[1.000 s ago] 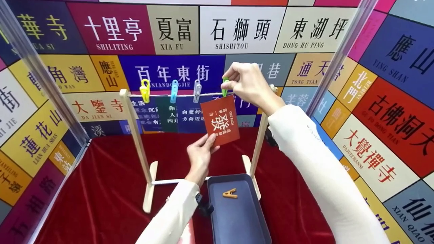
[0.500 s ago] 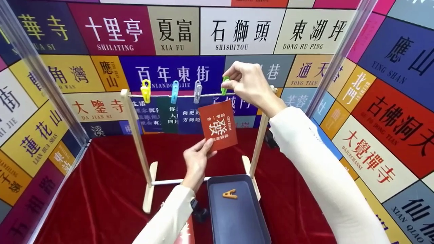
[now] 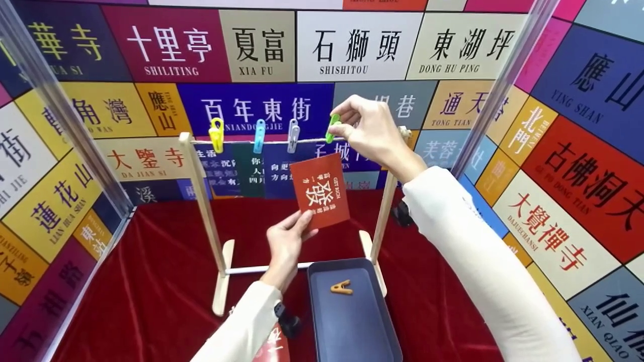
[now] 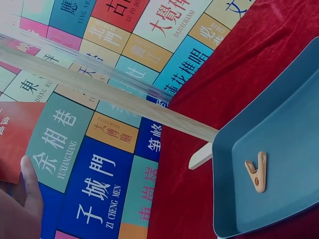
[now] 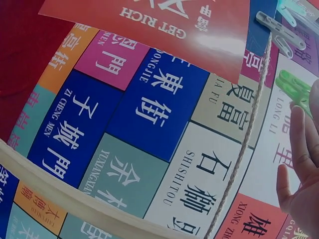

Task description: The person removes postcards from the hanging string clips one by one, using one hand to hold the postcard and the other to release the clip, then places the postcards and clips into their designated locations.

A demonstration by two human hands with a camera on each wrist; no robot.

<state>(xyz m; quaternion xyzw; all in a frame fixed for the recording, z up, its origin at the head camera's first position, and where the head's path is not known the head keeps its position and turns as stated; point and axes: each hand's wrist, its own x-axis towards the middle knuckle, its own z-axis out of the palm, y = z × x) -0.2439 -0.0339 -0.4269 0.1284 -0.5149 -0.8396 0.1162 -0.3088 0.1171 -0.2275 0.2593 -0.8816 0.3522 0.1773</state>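
My left hand (image 3: 287,241) pinches a red envelope (image 3: 324,193) by its lower left corner, thumb on the front. The envelope carries white characters and "GET RICH", stands tilted and is apart from the rope (image 3: 312,141) above it. My right hand (image 3: 370,125) pinches a green clothespin (image 3: 332,128) at the rope's height. In the right wrist view a gap shows between the green clothespin (image 5: 294,89) and the rope (image 5: 249,134). Yellow (image 3: 216,134), blue (image 3: 259,136) and grey (image 3: 293,136) clothespins hang on the rope to the left.
The rope runs across a wooden rack (image 3: 201,206) on red cloth (image 3: 151,281). A dark tray (image 3: 347,322) at the rack's right foot holds an orange clothespin (image 3: 342,287). Another red envelope (image 3: 275,347) lies partly under the left sleeve. Lettered panels (image 3: 359,45) surround the cloth.
My left hand has lowered the red envelope down and left, away from the green clothespin. The right hand stays near the rope, and the green clothespin has tilted slightly.
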